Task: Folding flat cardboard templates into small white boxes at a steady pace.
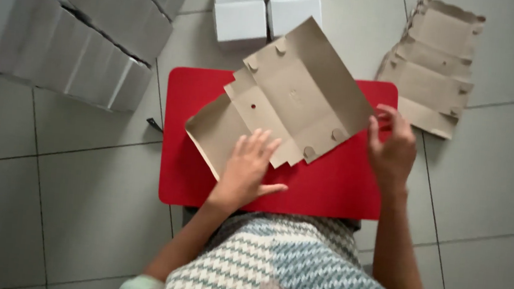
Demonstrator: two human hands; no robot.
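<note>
1. On the near half of the red worktop (327, 188), the left hand (248, 165) lay flat, fingers spread and closed on nothing, pressing down the near flap of the flat brown carton blank (295, 98).
2. At the right edge of the red worktop, the right hand (393, 151) had its grip pinched together on the blank's right corner, lifting that side slightly clear of the surface.
3. The blank itself lay across the middle and far half of the red worktop, turned at an angle, its far corner hanging past the far edge; its creases and small round tabs faced up.
4. To fold it well, in my judgement, the flat hand should have sat just beside a crease, so that the panel bent on the scored line and not across the board.
5. The pinching fingers would have done better holding lightly near the edge, since a hard pinch could crumple the corner or tear a tab.
6. Beyond the red worktop to the right, a stack of flat blanks (430, 73) lay on the tiled floor (501, 184).
7. Beyond its far edge stood small white boxes (262, 8), and far to the left a row of larger white boxes (62, 28).
</note>
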